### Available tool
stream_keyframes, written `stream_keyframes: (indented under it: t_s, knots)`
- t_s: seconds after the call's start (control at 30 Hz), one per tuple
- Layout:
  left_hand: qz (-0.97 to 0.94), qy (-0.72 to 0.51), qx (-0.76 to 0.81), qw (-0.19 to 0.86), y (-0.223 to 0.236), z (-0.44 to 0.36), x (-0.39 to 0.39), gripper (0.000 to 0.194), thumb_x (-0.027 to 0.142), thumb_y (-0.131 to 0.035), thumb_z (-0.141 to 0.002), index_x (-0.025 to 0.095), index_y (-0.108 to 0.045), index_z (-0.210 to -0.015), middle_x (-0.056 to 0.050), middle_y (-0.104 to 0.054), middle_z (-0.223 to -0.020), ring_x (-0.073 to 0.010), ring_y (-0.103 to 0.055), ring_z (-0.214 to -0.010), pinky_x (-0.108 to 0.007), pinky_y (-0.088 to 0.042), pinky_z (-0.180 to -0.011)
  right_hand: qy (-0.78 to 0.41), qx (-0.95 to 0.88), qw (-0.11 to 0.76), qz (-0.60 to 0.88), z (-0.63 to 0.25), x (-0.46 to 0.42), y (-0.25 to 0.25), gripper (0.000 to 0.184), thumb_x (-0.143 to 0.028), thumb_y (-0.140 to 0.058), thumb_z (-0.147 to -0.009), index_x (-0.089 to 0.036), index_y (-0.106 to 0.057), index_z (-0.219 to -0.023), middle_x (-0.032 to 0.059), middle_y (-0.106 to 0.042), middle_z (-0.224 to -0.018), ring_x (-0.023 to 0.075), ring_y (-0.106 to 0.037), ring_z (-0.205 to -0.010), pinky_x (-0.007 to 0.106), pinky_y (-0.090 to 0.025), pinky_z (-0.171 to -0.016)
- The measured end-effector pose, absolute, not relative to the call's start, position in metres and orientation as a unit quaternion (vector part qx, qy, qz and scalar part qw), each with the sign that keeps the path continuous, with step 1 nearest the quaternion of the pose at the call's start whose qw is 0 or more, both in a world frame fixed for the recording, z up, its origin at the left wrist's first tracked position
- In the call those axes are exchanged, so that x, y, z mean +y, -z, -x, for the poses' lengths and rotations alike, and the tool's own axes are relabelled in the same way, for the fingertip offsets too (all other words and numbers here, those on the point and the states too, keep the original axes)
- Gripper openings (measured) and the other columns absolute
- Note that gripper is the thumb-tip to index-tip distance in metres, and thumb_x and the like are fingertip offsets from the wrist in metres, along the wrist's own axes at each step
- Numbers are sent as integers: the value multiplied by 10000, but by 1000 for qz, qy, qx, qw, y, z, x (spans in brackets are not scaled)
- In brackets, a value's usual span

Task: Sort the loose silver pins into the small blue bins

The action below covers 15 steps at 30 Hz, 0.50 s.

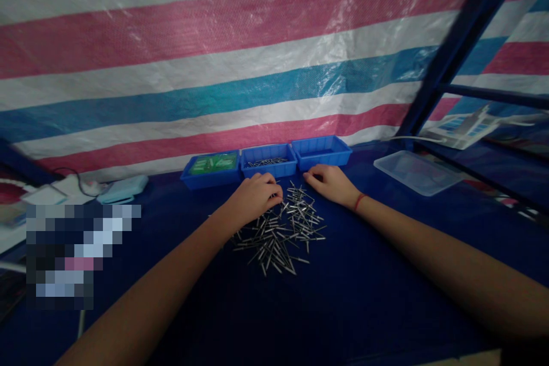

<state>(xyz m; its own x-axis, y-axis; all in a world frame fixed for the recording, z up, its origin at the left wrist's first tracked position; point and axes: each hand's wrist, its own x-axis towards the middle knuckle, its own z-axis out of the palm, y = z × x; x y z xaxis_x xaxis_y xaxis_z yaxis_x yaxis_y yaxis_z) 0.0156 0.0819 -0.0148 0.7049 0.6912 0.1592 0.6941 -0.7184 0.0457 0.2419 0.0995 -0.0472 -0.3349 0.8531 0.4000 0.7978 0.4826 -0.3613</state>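
Observation:
A loose pile of silver blind rivets point(274, 240) lies on the dark blue table. My left hand point(257, 197) is over the pile's upper left part, thumb and fingers pinched at a rivet by the fingertips. To the right of the pile, my right hand point(332, 183) rests low over the table with its fingers curled together, close to the front of the right blue bin point(323, 158). Whatever its fingertips may hold is too small to make out. More rivets lie in the middle blue bin point(271, 170), just beyond my left hand.
The left blue bin point(210, 180) holds green-tinted plastic packets point(213, 163). A clear plastic lid point(416, 171) lies at the right. A light blue case point(124, 187) sits at the left, near a blurred-out patch. Behind hangs a striped tarp point(214, 91); a blue metal frame point(458, 46) stands right.

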Motion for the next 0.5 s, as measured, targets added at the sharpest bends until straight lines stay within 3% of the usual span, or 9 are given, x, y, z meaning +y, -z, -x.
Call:
stream_keyframes:
  t_s: [0.13,0.27,0.5]
  knots:
    - [929,96,-357,7,19,-14,80,155,258,-535,-877,173,-665,-868,-52,-570,-964,-171,-535,-878,-312,-430,-815,-48,-816,271,509,-242,99,46,337,-322,-405,-874,-181,-536,-598,26,-577,-644,136,-496,-580,264,-340,-581]
    - [933,99,-345,4,17,-10,79,130,262,-577,-851,220,-682,-915,-41,-575,-995,-169,-538,-902,-309,-431,-828,-49,-817,268,509,-241,98,45,338,-321,-403,-877,-181,-537,-599,26,-581,-646,135,-502,-583,260,-348,-584]
    - [931,76,-357,34,12,-17,72,138,234,-550,-858,206,-682,-828,-31,-598,-953,-167,-555,-859,-290,-432,-774,-47,-818,268,507,-240,97,46,346,-325,-400,-880,-179,-524,-592,18,-564,-634,128,-491,-572,253,-335,-568]
